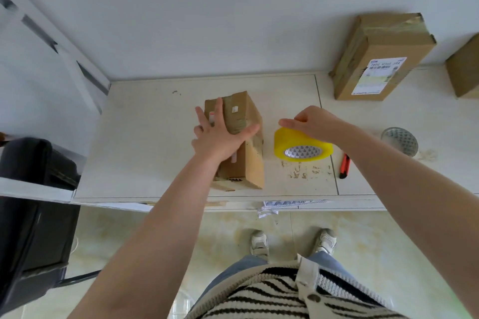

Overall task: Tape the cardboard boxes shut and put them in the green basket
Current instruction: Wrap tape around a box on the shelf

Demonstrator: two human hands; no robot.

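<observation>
near edge of the white table (155,163): left hand (220,137) spread flat, fingers straight, pressing on top of a small cardboard box (241,142); just right of it, right hand (311,124) curled over and gripping the yellow tape roll (303,147). further right, a red utility knife (344,166) and a glass dish (400,141). far right by the wall, a taped labelled box (381,57), another box (464,70) cut by the frame.

White label on far cardboard box (381,57), print blurred, perhaps "780G"
</observation>
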